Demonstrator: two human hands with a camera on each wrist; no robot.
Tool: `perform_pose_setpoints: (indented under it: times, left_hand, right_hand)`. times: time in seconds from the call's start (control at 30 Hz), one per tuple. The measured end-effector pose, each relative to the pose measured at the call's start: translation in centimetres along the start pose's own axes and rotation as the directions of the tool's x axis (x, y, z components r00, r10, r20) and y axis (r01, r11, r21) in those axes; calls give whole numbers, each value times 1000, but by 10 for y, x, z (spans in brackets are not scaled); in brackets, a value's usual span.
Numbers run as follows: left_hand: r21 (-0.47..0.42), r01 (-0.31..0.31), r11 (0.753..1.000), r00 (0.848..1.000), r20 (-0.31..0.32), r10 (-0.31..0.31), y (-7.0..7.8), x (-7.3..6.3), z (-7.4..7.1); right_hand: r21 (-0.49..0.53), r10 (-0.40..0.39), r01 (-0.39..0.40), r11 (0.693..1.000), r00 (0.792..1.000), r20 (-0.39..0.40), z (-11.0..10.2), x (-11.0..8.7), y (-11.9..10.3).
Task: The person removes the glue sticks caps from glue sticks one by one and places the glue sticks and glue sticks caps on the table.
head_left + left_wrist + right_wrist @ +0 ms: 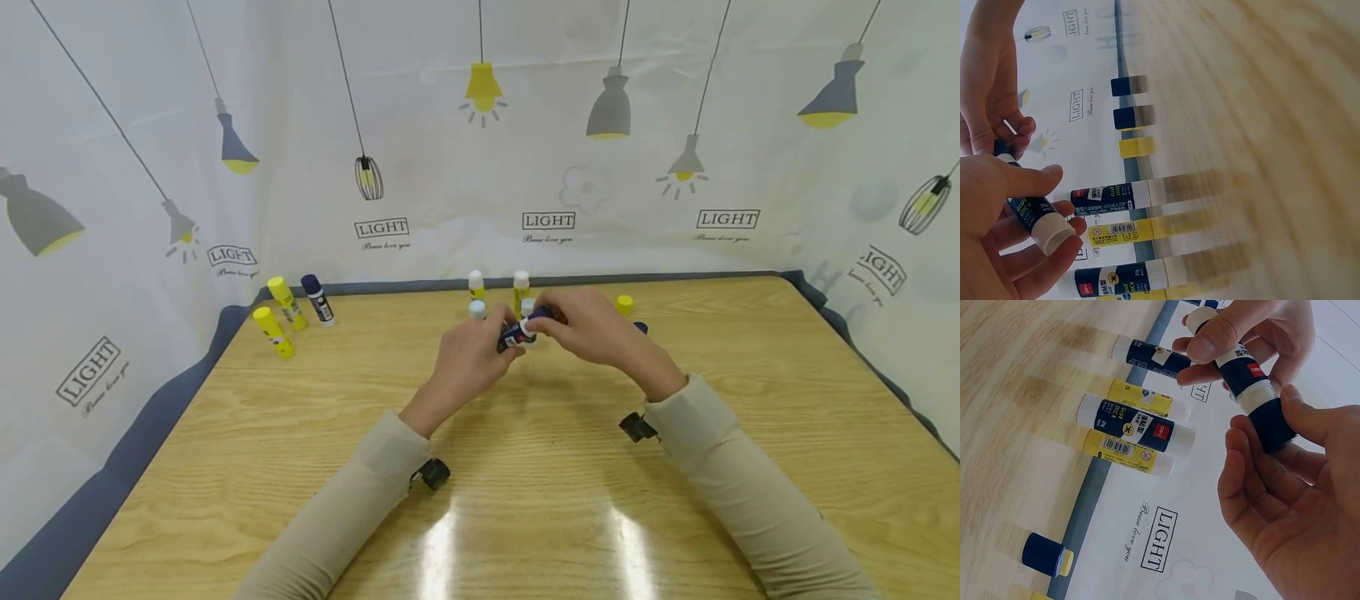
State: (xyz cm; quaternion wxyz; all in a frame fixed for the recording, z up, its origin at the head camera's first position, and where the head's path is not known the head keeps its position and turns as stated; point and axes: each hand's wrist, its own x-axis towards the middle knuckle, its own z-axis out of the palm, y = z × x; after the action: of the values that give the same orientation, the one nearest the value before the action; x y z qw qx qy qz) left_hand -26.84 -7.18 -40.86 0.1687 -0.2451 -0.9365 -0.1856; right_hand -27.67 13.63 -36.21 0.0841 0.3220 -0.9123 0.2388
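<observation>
Above the table, my left hand [468, 350] grips the body of a navy glue stick [1244, 369], which is tilted, its white base sticking out past the fingers in the left wrist view. My right hand [600, 329] holds the navy cap [1270, 427] at the other end between thumb and fingers. A pale collar shows between cap and body. Just behind the hands stand uncapped glue sticks: a navy one [1135, 425], another navy one [1150, 356], and yellow ones [1141, 400], all with whitish tops.
Two yellow glue sticks [273, 332] and a navy one [318, 300] stand capped at the back left. Right of the hands lie loose navy caps [1124, 117] and a yellow cap [1129, 147]. A printed curtain [450, 167] hangs along the wooden table's [525, 467] back edge.
</observation>
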Motion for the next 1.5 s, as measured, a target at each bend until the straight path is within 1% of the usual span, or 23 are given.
perform_pose_setpoints:
  times: [0.17, 0.43, 0.67, 0.87, 1.0, 1.23, 1.5]
  left_hand:
    - [-25, -11, 1000, 1000, 6, 11, -1, 0, 1]
    - [-73, -18, 997, 999, 37, 21, -3, 2, 3]
    - [-69, -28, 997, 999, 38, 31, -3, 4, 1]
    - [-75, -37, 996, 999, 33, 40, -3, 3, 2]
    - [-89, -37, 995, 998, 46, 41, -3, 4, 3]
    - [-114, -20, 993, 995, 96, 31, -4, 4, 3]
    - [-111, -15, 994, 994, 110, 27, -5, 3, 3]
  right_hand:
    - [3, 4, -4, 1000, 1000, 11, -1, 1, -1]
    - [10, 14, -14, 1000, 1000, 25, 1, 1, 2]
    - [11, 5, -5, 1000, 1000, 12, 2, 0, 2]
    - [10, 11, -11, 1000, 1000, 19, 2, 0, 2]
    - [6, 2, -2, 1000, 1000, 21, 2, 0, 2]
    - [6, -17, 17, 1000, 999, 27, 3, 0, 2]
    - [12, -48, 48, 999, 999, 23, 4, 0, 3]
